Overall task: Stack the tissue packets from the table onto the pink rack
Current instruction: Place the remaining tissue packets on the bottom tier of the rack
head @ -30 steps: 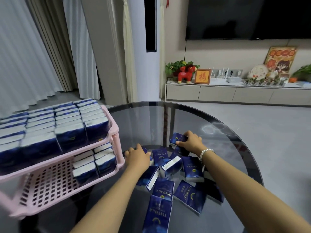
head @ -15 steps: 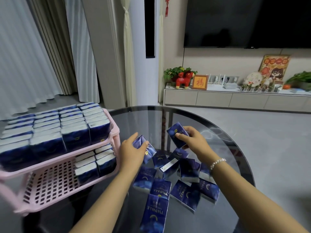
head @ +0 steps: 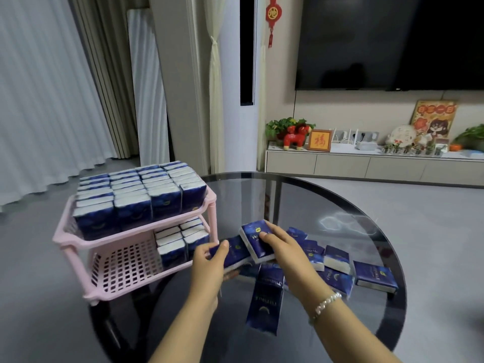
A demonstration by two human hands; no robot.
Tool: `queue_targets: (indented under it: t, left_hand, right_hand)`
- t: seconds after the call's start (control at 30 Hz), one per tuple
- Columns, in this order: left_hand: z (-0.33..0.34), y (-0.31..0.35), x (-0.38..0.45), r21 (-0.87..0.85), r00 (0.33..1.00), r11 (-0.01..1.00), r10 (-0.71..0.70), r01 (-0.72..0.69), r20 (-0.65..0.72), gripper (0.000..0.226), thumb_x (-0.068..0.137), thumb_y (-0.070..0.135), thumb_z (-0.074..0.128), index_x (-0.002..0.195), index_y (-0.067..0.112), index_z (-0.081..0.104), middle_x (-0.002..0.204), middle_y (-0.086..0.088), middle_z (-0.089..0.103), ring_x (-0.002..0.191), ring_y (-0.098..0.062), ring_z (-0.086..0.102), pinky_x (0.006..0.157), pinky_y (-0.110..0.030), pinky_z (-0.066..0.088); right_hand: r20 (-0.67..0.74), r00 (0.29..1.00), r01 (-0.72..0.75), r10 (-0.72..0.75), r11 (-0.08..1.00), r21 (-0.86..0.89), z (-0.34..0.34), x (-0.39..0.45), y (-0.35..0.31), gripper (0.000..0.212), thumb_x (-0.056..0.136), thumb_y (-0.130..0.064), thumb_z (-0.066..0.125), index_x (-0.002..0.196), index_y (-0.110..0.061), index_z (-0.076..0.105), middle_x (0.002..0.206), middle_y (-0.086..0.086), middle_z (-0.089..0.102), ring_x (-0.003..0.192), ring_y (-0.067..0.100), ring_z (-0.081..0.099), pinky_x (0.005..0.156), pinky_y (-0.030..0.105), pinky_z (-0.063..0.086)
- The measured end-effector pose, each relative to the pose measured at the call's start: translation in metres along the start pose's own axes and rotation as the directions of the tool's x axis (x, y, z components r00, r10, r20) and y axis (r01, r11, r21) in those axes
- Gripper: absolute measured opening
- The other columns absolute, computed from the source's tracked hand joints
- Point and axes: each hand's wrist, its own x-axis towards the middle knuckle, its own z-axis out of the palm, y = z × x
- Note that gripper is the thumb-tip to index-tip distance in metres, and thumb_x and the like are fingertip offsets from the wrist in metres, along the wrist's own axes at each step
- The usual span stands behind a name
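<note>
Tissue packets (head: 237, 254) partly hidden under left hand (head: 209, 260) and right hand (head: 281, 247).

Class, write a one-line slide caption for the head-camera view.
Left hand and right hand each hold a blue tissue packet beside the pink rack.

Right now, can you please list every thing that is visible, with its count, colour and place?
pink rack: one, two shelves, at table's left edge
packets on rack: many, blue and white; upper shelf full, lower shelf's right end
held packets: two, blue, beside the rack
loose packets: several, blue, on table
glass table: one, round, dark
television: one, black, on wall
red figurine: one, on cabinet
bracelet: one, white beads, right wrist
left hand: grips one packet
right hand: grips the other
</note>
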Motion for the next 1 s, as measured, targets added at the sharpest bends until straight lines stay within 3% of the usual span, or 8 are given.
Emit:
queue_targets:
  t: [0.1,0.27,0.43,0.63,0.73,0.8,0.9,1.0]
  left_hand:
    - [-0.002,-0.010,-0.003,-0.078,0.999,0.996,-0.045,0.047,0.029,0.025,0.089,0.016,0.064,0.101,-0.002,0.050,0.110,-0.026,0.063,0.081,-0.026,0.064,0.056,-0.032,0.054]
    - [0.000,-0.009,-0.004,-0.219,0.981,0.970,-0.068,0.108,0.182,0.031,0.092,0.013,0.059,0.116,-0.007,0.053,0.113,-0.027,0.065,0.095,-0.032,0.065,0.073,-0.039,0.055]
    - [-0.006,-0.007,-0.006,-0.102,0.941,0.992,-0.041,0.079,0.337,0.032,0.086,0.026,0.066,0.112,0.007,0.064,0.106,-0.014,0.072,0.100,-0.029,0.068,0.089,-0.045,0.054]
    - [-0.012,-0.007,0.002,-0.136,0.959,0.985,-0.063,0.103,0.275,0.021,0.088,0.015,0.064,0.105,0.004,0.067,0.107,-0.019,0.071,0.090,-0.026,0.067,0.089,-0.043,0.051]
    - [-0.015,-0.005,0.004,-0.121,0.970,0.987,-0.079,0.109,0.229,0.010,0.088,0.016,0.064,0.095,0.009,0.068,0.101,-0.016,0.071,0.091,-0.026,0.066,0.091,-0.044,0.051]
    - [-0.016,-0.006,0.006,-0.135,0.969,0.982,-0.098,0.131,0.227,0.010,0.088,0.015,0.064,0.095,0.009,0.067,0.102,-0.015,0.070,0.092,-0.026,0.066,0.093,-0.044,0.050]
    - [-0.016,-0.008,0.006,-0.129,0.970,0.983,-0.100,0.131,0.223,0.019,0.088,0.016,0.065,0.104,0.006,0.066,0.105,-0.014,0.070,0.094,-0.025,0.066,0.094,-0.044,0.050]
    - [-0.016,-0.010,0.006,-0.122,0.973,0.985,-0.092,0.120,0.214,0.028,0.087,0.016,0.067,0.111,0.004,0.064,0.108,-0.014,0.070,0.098,-0.027,0.066,0.095,-0.044,0.051]
  right_hand:
    - [-0.039,0.999,0.030,-0.028,0.997,0.075,0.011,-0.013,0.008,0.020,0.092,-0.018,0.055,0.109,-0.029,0.056,0.098,-0.008,0.065,0.087,0.006,0.063,0.068,0.018,0.049]
    - [-0.061,0.997,0.042,-0.042,0.999,0.011,0.032,-0.023,0.018,0.036,0.094,-0.026,0.051,0.130,-0.026,0.051,0.119,0.001,0.062,0.104,0.014,0.062,0.093,0.035,0.050]
    - [-0.001,0.998,0.068,-0.069,0.988,-0.141,0.033,-0.022,0.018,0.037,0.094,-0.030,0.052,0.129,-0.038,0.048,0.123,0.002,0.058,0.105,0.010,0.060,0.092,0.031,0.050]
    - [0.102,0.993,0.080,-0.056,0.966,-0.247,0.017,-0.028,0.007,0.027,0.096,-0.022,0.049,0.121,-0.029,0.057,0.110,-0.011,0.065,0.089,-0.011,0.058,0.073,0.006,0.047]
    - [0.079,0.992,0.123,-0.094,0.789,-0.602,-0.001,-0.032,0.003,0.031,0.090,-0.026,0.058,0.121,-0.022,0.061,0.111,-0.001,0.065,0.095,0.007,0.061,0.068,0.005,0.042]
    - [0.105,0.992,0.127,-0.072,0.627,-0.769,-0.012,-0.035,0.004,0.037,0.085,-0.031,0.065,0.121,-0.021,0.061,0.114,0.000,0.064,0.098,0.012,0.058,0.074,0.014,0.043]
    - [0.180,0.983,0.159,0.020,0.385,-0.909,-0.023,-0.038,0.007,0.058,0.075,-0.043,0.073,0.127,-0.025,0.055,0.125,-0.001,0.058,0.111,0.018,0.051,0.090,0.028,0.044]
    - [0.226,0.965,0.188,0.132,0.252,-0.949,-0.025,-0.040,0.013,0.067,0.072,-0.048,0.074,0.132,-0.029,0.049,0.126,0.001,0.054,0.116,0.022,0.045,0.096,0.037,0.043]
